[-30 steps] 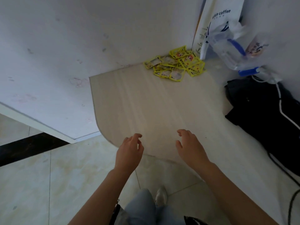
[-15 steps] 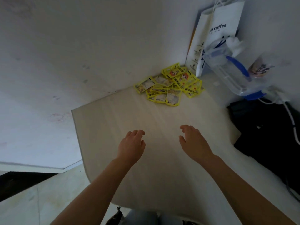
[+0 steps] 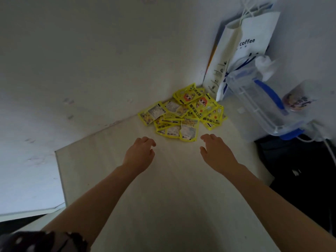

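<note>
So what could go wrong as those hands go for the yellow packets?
The yellow packets overlap in a loose heap against the wall, so a grab by the left hand and right hand may scatter or miss some. The clear container stands close beside them; a wide sweep might bump it.

The pale tabletop (image 3: 172, 206) carries heaped yellow packets (image 3: 183, 115) and a white paper bag (image 3: 252, 33).

Pale wood table (image 3: 91, 160) in corner w/ scuffed white wall (image 3: 91, 60)
</note>
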Available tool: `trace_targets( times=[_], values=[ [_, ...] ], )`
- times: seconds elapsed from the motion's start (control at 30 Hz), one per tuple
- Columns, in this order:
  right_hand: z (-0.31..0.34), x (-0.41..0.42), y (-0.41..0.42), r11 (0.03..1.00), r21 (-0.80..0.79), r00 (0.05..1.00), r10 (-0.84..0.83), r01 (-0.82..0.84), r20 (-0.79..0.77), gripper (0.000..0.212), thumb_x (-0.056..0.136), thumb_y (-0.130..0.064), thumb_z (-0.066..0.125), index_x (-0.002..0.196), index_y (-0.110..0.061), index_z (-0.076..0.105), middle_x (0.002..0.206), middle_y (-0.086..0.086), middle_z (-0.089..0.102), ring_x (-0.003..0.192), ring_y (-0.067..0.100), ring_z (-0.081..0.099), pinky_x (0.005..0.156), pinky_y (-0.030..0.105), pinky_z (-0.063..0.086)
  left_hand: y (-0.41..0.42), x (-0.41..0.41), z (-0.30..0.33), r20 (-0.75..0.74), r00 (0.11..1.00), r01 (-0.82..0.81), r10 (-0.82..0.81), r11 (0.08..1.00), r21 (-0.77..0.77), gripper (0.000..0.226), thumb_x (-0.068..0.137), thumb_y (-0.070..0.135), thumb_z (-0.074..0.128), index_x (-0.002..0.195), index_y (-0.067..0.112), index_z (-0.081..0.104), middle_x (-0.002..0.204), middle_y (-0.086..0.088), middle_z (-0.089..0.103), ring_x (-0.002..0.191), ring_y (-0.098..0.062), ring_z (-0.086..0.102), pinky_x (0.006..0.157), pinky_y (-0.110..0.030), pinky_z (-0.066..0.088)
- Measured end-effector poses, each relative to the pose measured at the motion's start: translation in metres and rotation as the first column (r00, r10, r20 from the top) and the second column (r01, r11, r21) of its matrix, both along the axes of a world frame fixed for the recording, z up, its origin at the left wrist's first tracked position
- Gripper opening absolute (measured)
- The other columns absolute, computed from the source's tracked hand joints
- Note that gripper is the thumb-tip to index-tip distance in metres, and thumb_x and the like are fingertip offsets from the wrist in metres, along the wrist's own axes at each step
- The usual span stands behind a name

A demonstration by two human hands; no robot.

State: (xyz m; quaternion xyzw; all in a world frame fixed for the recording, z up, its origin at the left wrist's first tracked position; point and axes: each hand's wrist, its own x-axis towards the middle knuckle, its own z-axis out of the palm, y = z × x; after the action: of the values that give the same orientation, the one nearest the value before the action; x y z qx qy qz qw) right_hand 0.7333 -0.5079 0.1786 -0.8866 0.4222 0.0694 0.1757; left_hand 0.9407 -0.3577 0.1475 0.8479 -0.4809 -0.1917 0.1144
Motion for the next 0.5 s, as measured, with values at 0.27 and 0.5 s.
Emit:
trace_targets(
  times=[0.27, 0.5],
  values=[
    [-0.015, 0.038, -0.087, 0.985, -0.114, 0.991, 0.126, -0.131, -0.045, 0.036, 0.094, -0.016, 0.049, 0.129, -0.009, 0.045, 0.122, 0.011, 0.052, 0.113, 0.031, 0.052, 0.088, 0.040, 0.050, -0.073, 0.048, -0.009, 0.041, 0.997, -0.067, 0.067, 0.998, 0.000, 0.033, 0.090, 0.016, 0.048, 0.123, 0.013, 0.054, 0.127, -0.008, 0.055, 0.122, -0.027, 0.045, 0.091, -0.042, 0.045],
    [-0.039, 0.074, -0.156, 0.960, -0.203, 0.977, 0.167, -0.192, -0.133, 0.050, 0.087, 0.001, 0.051, 0.135, -0.008, 0.040, 0.135, 0.013, 0.046, 0.120, 0.034, 0.047, 0.086, 0.044, 0.050, -0.125, 0.072, -0.028, 0.100, 0.993, -0.058, 0.055, 0.998, 0.028, 0.041, 0.092, 0.022, 0.049, 0.131, 0.009, 0.045, 0.131, -0.012, 0.052, 0.125, -0.029, 0.042, 0.090, -0.044, 0.046]
  ],
)
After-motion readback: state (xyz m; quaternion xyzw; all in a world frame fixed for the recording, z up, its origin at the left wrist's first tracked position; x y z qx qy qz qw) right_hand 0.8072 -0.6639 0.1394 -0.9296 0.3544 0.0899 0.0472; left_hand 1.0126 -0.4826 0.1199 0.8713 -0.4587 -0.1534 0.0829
